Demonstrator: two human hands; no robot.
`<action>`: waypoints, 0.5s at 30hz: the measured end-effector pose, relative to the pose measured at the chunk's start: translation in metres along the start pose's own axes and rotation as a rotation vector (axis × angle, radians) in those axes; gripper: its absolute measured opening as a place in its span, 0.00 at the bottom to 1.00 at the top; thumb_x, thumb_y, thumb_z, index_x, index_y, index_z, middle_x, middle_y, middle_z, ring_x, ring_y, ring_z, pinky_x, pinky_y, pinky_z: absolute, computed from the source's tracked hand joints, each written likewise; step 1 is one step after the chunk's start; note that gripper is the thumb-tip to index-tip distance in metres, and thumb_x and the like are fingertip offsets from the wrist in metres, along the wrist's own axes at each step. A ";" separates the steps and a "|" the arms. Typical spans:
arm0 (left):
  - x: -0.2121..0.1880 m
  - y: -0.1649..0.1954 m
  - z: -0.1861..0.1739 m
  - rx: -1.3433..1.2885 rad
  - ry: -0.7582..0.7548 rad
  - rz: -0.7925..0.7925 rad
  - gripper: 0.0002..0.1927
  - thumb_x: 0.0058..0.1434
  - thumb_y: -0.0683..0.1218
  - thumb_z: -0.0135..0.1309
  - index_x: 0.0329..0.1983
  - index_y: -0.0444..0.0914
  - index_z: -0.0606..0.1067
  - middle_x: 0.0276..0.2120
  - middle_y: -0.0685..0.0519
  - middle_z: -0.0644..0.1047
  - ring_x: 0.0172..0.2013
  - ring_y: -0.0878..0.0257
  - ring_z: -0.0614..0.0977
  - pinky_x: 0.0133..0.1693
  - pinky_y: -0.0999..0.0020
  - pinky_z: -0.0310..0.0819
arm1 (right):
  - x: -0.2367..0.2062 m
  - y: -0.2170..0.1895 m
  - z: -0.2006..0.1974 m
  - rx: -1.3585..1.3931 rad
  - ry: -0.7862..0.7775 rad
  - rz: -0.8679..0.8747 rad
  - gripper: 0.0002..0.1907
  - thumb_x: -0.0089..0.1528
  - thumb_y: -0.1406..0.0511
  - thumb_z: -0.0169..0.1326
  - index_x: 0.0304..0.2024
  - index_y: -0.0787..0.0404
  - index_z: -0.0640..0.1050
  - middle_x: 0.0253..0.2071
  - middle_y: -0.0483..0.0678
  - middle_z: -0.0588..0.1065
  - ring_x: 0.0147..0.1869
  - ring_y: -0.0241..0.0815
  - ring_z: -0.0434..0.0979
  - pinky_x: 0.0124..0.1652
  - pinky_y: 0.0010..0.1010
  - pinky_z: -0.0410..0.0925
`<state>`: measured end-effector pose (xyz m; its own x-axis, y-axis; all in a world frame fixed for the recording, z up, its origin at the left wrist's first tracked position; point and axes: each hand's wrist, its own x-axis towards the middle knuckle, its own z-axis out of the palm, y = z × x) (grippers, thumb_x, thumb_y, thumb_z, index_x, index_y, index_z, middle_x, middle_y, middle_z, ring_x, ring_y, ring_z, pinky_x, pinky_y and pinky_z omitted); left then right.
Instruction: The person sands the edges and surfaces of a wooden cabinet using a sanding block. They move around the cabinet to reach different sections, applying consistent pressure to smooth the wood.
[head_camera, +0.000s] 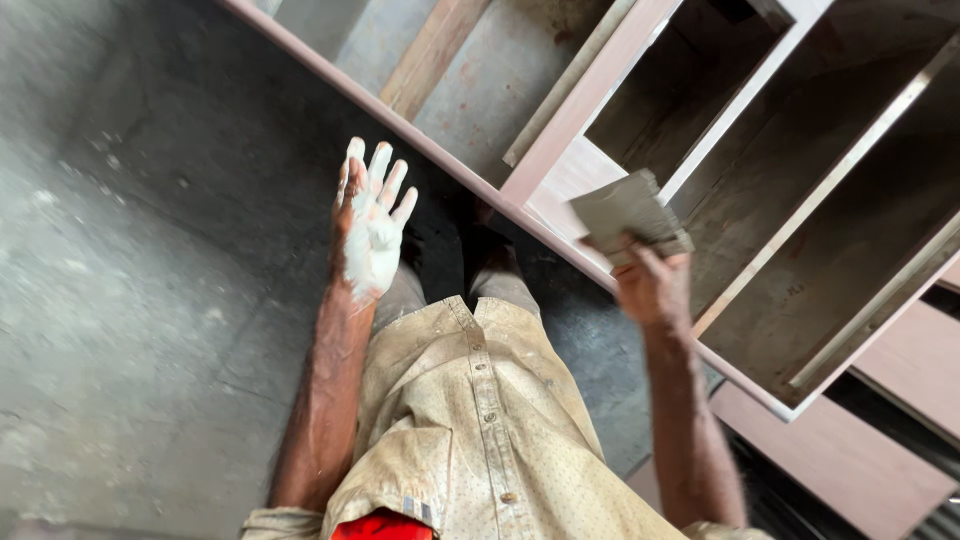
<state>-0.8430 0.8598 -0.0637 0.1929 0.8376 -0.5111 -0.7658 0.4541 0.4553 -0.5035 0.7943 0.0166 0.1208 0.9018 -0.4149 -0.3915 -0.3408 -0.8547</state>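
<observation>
- Nearest the camera: a dusty beige button-up shirt (480, 430) with small dots, worn by the person; a red patch (382, 525) shows at its lower edge.
- Left hand (372, 225): fingers spread wide and extended, palm facing up toward the camera, gripping nothing. Palm and fingers are coated in a white, paste-like substance. The hand hangs above the grey concrete floor (130, 280), touching no object, just outside the long front edge of the cabinet frame (590, 95).
- Right hand (650, 285): closed on a folded grey sheet of abrasive paper (628, 215), pinched between thumb and fingers. The sheet projects upward past the fingertips.
- Position of the sheet: over the long front edge of the cabinet frame, just beside the point where an upright divider (600, 80) meets that edge. Whether the sheet touches the frame cannot be determined.
- Cabinet frame: a pinkish-white laminated carcass lying on the floor, open side facing the camera, divided into several compartments. Compartment interiors are bare, dark and unfinished. The long front edge runs diagonally from the upper left toward the lower right.
- A flat pinkish panel (840, 460) lies near the lower right corner of the frame, outside it.
- Both forearms are bare. The person's trouser legs (500, 285) show between the hands, close to the front edge of the frame.
</observation>
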 end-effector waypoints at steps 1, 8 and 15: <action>-0.005 -0.009 -0.006 0.002 0.030 -0.024 0.46 0.70 0.64 0.47 0.81 0.44 0.40 0.80 0.42 0.47 0.78 0.46 0.51 0.74 0.43 0.42 | 0.007 -0.011 -0.018 -0.305 -0.003 -0.028 0.19 0.66 0.69 0.59 0.60 0.64 0.77 0.55 0.58 0.79 0.58 0.54 0.81 0.61 0.47 0.77; -0.036 -0.077 -0.050 -0.044 0.228 -0.055 0.44 0.72 0.62 0.46 0.81 0.41 0.42 0.79 0.41 0.50 0.78 0.46 0.53 0.75 0.48 0.45 | 0.111 0.011 -0.084 -1.734 -0.542 -0.565 0.26 0.62 0.73 0.63 0.64 0.59 0.78 0.65 0.52 0.76 0.71 0.55 0.70 0.67 0.49 0.69; -0.066 -0.125 -0.050 -0.162 0.406 -0.081 0.40 0.73 0.61 0.41 0.81 0.41 0.43 0.79 0.42 0.51 0.77 0.48 0.54 0.74 0.49 0.45 | 0.160 0.043 -0.099 -1.824 -0.736 -0.535 0.29 0.56 0.75 0.61 0.62 0.63 0.79 0.67 0.51 0.74 0.70 0.53 0.69 0.66 0.49 0.66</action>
<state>-0.7906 0.7324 -0.1239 0.0241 0.5993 -0.8002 -0.8506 0.4329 0.2986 -0.4106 0.8974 -0.1176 -0.6108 0.7373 -0.2887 0.7905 0.5474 -0.2746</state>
